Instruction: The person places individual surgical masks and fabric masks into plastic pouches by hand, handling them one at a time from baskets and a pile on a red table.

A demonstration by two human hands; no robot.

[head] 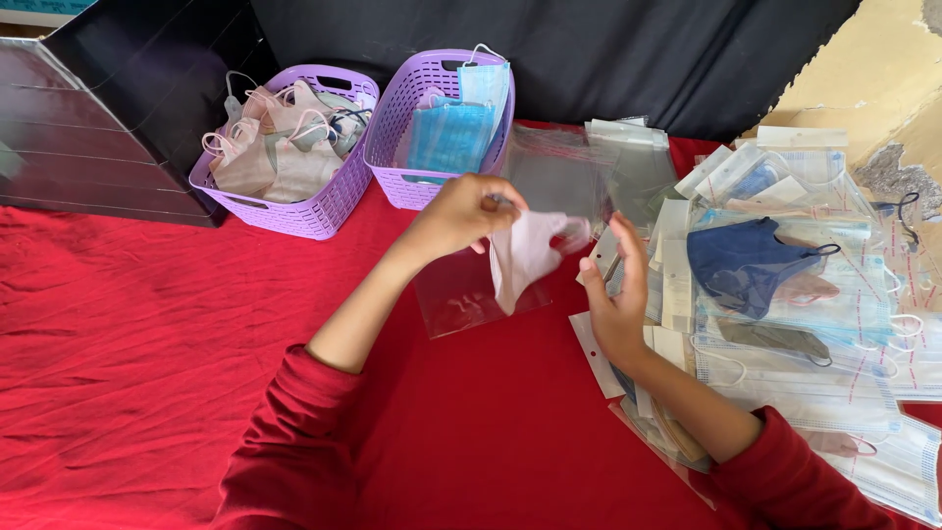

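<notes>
My left hand [461, 211] pinches the top of a pale pink face mask [525, 257], which hangs folded above the red cloth. My right hand [616, 294] is beside it with fingers spread, holding the edge of a clear plastic sleeve [559, 182] that stands up behind the mask. A second clear sleeve [456, 294] lies flat on the red cloth under the mask. Both arms wear red sleeves.
Two purple baskets stand at the back: the left basket [324, 211] holds beige and pink masks, the right basket [392, 128] holds blue masks. A heap of bagged masks [785, 285], one dark blue, fills the right side. A black box [108, 108] stands at the back left.
</notes>
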